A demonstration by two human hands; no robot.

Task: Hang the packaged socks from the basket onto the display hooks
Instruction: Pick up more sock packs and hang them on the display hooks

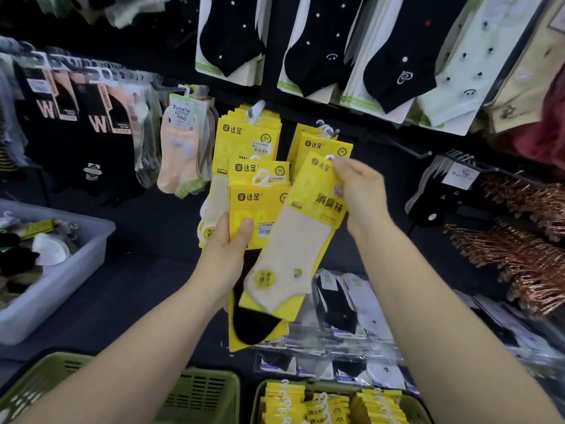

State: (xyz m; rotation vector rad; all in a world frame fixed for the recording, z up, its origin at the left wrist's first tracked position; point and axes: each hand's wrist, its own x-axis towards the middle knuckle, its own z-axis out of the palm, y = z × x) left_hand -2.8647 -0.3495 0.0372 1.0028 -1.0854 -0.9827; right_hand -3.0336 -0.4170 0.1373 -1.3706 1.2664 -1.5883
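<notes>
A dark display wall hung with rows of packaged socks fills the background, with two bunches of yellow packs on hooks at its middle. In the head view, the left hand (224, 244) grips a small stack of yellow packs (258, 198), its thumb curled across the front. The right hand (359, 191) holds a single tilted pack (298, 240), its fingers (342, 165) pinching the top edge by the white hanger tab, just below the right-hand hook (324, 127). More yellow packs wait in the green basket (256, 402) at the bottom. The likely slip is the tab missing the hook's tip, since the pack hangs askew and the pinch covers part of the loop. A nudge could also knock loose the packs already hanging, or the left hand's stack could fan out and slide.
</notes>
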